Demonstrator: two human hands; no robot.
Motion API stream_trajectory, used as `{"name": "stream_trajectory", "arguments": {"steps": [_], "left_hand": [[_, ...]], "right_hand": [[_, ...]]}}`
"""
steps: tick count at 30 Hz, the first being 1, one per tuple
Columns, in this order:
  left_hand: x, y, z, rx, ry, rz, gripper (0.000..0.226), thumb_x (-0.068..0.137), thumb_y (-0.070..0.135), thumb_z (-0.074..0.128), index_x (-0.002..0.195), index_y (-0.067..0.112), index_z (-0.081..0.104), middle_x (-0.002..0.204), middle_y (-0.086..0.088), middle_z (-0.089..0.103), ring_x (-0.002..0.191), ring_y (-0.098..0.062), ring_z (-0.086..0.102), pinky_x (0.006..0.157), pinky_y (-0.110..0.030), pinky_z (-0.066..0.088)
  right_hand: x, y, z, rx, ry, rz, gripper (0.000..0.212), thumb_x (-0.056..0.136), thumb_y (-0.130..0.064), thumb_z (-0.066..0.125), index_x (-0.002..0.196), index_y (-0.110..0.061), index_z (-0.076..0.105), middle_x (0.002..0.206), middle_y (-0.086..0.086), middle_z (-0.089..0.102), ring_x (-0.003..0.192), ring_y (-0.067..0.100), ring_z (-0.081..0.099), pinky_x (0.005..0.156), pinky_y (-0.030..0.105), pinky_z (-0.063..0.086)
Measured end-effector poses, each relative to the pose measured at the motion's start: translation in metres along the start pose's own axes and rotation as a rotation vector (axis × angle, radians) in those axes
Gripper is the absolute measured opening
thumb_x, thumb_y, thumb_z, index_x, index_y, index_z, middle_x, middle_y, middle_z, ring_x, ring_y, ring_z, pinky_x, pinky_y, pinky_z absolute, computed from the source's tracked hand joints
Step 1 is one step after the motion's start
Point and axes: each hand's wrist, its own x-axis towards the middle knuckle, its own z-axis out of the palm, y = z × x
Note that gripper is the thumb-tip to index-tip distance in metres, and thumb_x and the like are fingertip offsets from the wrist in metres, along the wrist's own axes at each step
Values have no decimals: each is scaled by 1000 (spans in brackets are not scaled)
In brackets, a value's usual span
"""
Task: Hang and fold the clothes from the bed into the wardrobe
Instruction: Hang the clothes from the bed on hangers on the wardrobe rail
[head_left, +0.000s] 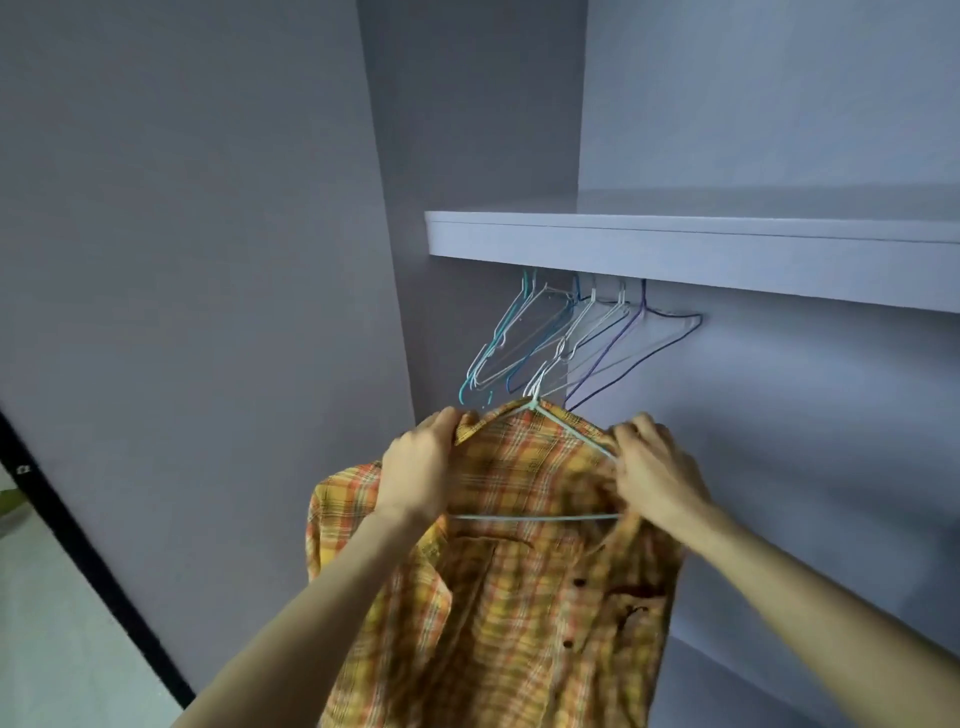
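Before the grey wardrobe (779, 364), both hands, left hand (415, 473) and right hand (657, 467), pinch the orange-yellow plaid shirt (519, 597) over a pale wire hanger (540, 457), not yet hung among the empty wire hangers (561, 343)

left grip (415, 470): bare, no rings | right grip (657, 467): bare | forearms: unsleeved

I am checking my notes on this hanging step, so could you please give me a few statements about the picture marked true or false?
1. Both hands hold the plaid shirt near its shoulders. True.
2. The shirt is blue. False: it is yellow and orange plaid.
3. The light hanger is inside the shirt. True.
4. The rail under the shelf holds other garments. False: only empty hangers hang there.
5. The left hand grips the collar side; the right hand grips the opposite shoulder. True.
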Motion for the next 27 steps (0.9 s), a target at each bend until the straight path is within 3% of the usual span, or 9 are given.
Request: {"name": "stream_trajectory", "arguments": {"steps": [3, 7, 9, 11, 14, 16, 18, 22, 27], "left_hand": [[-1, -5, 1, 85, -7, 9, 16, 96, 21, 47, 106, 15, 58, 99, -5, 65, 86, -36, 61, 72, -39, 47], [7, -8, 7, 91, 86, -102, 7, 94, 14, 48, 94, 10, 54, 89, -7, 63, 78, -38, 59, 67, -40, 47], [11, -19, 6, 33, 116, -152, 8, 91, 8, 49, 95, 7, 56, 88, -8, 63, 78, -36, 59, 69, -42, 49], [11, -30, 4, -44, 91, -131, 7, 92, 8, 52, 94, 5, 57, 85, -7, 64, 77, -31, 59, 68, -38, 48], [7, -38, 4, -115, 7, -75, 10, 93, 13, 55, 91, 4, 57, 80, -5, 64, 74, -26, 59, 66, -35, 47], [4, -38, 5, -149, -32, -48, 15, 93, 18, 56, 91, 3, 58, 79, -5, 64, 73, -25, 60, 66, -36, 49], [4, -38, 6, -164, -71, -16, 16, 93, 18, 57, 89, 3, 57, 78, -3, 63, 72, -25, 59, 65, -31, 48], [4, -40, 0, -179, -107, -3, 10, 93, 18, 56, 85, 15, 52, 71, 12, 54, 68, -16, 52, 57, -11, 37], [3, -42, 1, -95, -81, -29, 18, 94, 13, 53, 110, 11, 62, 94, -4, 66, 88, -29, 62, 73, -29, 45]], "right_hand": [[15, 18, -16, 16, 66, 42, 27, 94, -19, 41, 117, -13, 54, 122, 7, 53, 111, 29, 54, 83, 38, 46], [5, -2, -19, 296, 449, -40, 22, 86, -23, 45, 88, -11, 64, 89, 10, 66, 76, 32, 63, 62, 33, 45], [-17, -9, -2, 332, 306, -271, 37, 86, -42, 38, 60, -22, 56, 64, -4, 61, 56, 20, 60, 56, 30, 41], [-26, -3, 0, 367, 229, -288, 46, 86, -52, 36, 48, -26, 38, 49, -9, 52, 50, 16, 55, 52, 25, 41], [-6, 17, -2, 292, 437, -272, 28, 84, -42, 44, 86, -20, 61, 86, -1, 63, 86, 17, 56, 68, 28, 46], [8, 22, 3, 215, 270, -343, 42, 87, -36, 50, 122, -14, 51, 117, 6, 57, 111, 20, 47, 89, 37, 42], [14, 25, 12, 181, 54, -367, 43, 94, -32, 50, 134, -17, 45, 124, 0, 53, 116, 20, 48, 95, 33, 33], [9, 28, 26, 168, -63, -363, 20, 94, -30, 50, 106, -16, 57, 96, -6, 49, 97, 13, 49, 75, 23, 34], [-4, 15, 42, 362, -31, -269, 14, 95, -14, 46, 82, -18, 46, 75, -10, 47, 68, 15, 46, 63, 27, 32]]}}
